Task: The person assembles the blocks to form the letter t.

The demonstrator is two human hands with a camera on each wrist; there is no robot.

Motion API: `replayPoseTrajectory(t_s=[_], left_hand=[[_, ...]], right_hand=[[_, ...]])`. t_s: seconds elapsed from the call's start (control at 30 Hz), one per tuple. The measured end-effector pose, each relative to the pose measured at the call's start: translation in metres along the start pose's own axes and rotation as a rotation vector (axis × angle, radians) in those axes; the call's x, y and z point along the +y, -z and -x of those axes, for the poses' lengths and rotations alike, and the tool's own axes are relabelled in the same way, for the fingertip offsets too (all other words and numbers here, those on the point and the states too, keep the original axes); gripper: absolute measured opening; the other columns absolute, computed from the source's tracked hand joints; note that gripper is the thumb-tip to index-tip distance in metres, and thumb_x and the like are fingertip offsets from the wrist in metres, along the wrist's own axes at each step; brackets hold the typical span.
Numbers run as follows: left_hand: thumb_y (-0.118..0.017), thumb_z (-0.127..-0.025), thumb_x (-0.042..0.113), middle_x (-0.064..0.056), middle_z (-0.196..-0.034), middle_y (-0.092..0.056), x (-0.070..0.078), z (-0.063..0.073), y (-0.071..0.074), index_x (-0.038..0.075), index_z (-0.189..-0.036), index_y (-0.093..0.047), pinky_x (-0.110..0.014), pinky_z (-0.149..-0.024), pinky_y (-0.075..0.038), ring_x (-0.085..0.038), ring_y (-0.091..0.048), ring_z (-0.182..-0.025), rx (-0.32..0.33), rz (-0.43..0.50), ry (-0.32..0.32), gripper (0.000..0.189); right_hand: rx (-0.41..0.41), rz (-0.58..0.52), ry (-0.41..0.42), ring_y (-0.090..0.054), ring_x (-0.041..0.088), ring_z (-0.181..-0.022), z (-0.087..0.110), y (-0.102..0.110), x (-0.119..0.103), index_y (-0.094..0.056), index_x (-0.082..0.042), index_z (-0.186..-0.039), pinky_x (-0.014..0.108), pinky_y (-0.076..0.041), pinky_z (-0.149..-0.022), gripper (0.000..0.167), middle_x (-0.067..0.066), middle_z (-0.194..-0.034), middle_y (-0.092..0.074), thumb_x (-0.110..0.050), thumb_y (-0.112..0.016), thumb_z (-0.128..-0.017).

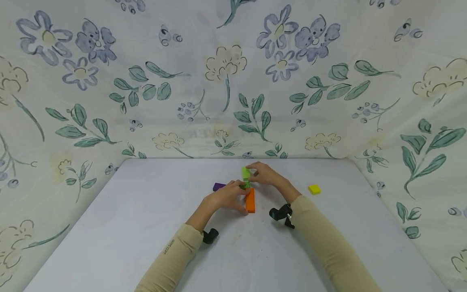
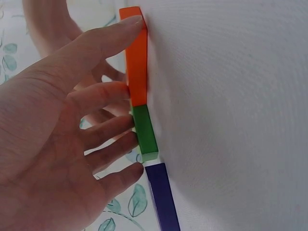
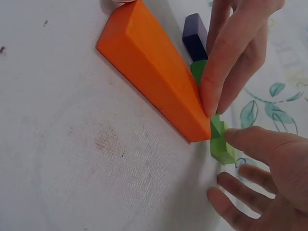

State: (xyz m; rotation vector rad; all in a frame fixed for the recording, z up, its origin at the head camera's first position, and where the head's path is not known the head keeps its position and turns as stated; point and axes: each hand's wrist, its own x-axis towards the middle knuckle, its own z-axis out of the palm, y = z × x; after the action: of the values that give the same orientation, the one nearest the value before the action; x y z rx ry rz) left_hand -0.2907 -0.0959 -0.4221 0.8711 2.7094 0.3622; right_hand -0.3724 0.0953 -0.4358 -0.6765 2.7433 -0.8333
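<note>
An orange block [image 1: 249, 200] lies lengthwise, pinched end to end by my left hand [image 1: 228, 196], thumb at the near end and index finger at the far end. The other left fingers [image 2: 113, 127] reach along a dark green block [image 2: 145, 130] that sits against the orange one. A light green block [image 1: 246, 173] lies just beyond, between the thumb and index finger of my right hand [image 1: 264, 173]. The right thumb [image 3: 250, 139] touches its side, while the remaining fingers are spread. A purple block [image 2: 162, 192] lies beside the left little finger, partly hidden in the head view.
A yellow block [image 1: 314, 189] lies apart on the right of the white table [image 1: 138, 227]. A floral cloth [image 1: 226, 121] hangs behind the table's back edge and along both sides. Black camera mounts [image 1: 281, 213] are strapped at both wrists.
</note>
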Motion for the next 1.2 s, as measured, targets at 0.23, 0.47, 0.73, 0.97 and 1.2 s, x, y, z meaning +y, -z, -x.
replayPoseTrajectory(t_s=[0.23,0.47,0.73,0.97,1.2], left_hand=[[-0.080,-0.079,0.043,-0.012,-0.153,-0.040,0.000,0.000,0.000,0.014,-0.140,-0.056,-0.044,-0.114,-0.037,-0.030,-0.037,-0.140,0.002,0.003,-0.004,0.072],[-0.080,-0.079,0.043,-0.012,-0.153,-0.040,0.000,0.001,0.000,0.013,-0.139,-0.056,-0.045,-0.115,-0.036,-0.031,-0.036,-0.141,0.008,-0.002,-0.004,0.071],[-0.080,-0.079,0.044,-0.010,-0.154,-0.039,0.000,0.000,-0.002,0.014,-0.140,-0.055,-0.045,-0.115,-0.036,-0.031,-0.036,-0.142,0.011,0.001,-0.010,0.072],[-0.079,-0.079,0.044,-0.010,-0.153,-0.040,0.000,-0.001,-0.001,0.015,-0.140,-0.055,-0.045,-0.115,-0.036,-0.030,-0.036,-0.141,0.007,0.008,0.002,0.071],[-0.080,-0.079,0.044,-0.010,-0.154,-0.040,0.000,0.000,-0.001,0.014,-0.140,-0.055,-0.045,-0.115,-0.036,-0.030,-0.036,-0.142,0.006,0.011,0.007,0.072]], right_hand=[[0.003,-0.016,-0.020,-0.061,0.029,-0.115,-0.005,-0.001,-0.001,-0.046,-0.008,-0.146,0.038,-0.053,-0.097,0.060,0.018,-0.148,-0.043,-0.024,-0.069,-0.092],[0.078,0.017,-0.087,-0.056,0.032,-0.122,-0.012,-0.008,-0.007,-0.046,-0.002,-0.144,0.044,-0.047,-0.104,0.066,0.019,-0.140,-0.053,-0.032,-0.070,-0.091],[0.147,-0.005,-0.169,-0.057,0.032,-0.119,-0.015,-0.014,-0.007,-0.048,0.003,-0.141,0.044,-0.047,-0.103,0.070,0.021,-0.132,-0.059,-0.038,-0.070,-0.089],[0.133,-0.067,-0.226,-0.058,0.030,-0.115,-0.019,-0.015,-0.007,-0.051,-0.002,-0.141,0.042,-0.049,-0.101,0.068,0.018,-0.131,-0.061,-0.039,-0.073,-0.088],[0.126,-0.106,-0.253,-0.059,0.027,-0.109,-0.021,-0.017,-0.005,-0.053,-0.004,-0.140,0.038,-0.052,-0.097,0.065,0.016,-0.128,-0.062,-0.037,-0.073,-0.088]])
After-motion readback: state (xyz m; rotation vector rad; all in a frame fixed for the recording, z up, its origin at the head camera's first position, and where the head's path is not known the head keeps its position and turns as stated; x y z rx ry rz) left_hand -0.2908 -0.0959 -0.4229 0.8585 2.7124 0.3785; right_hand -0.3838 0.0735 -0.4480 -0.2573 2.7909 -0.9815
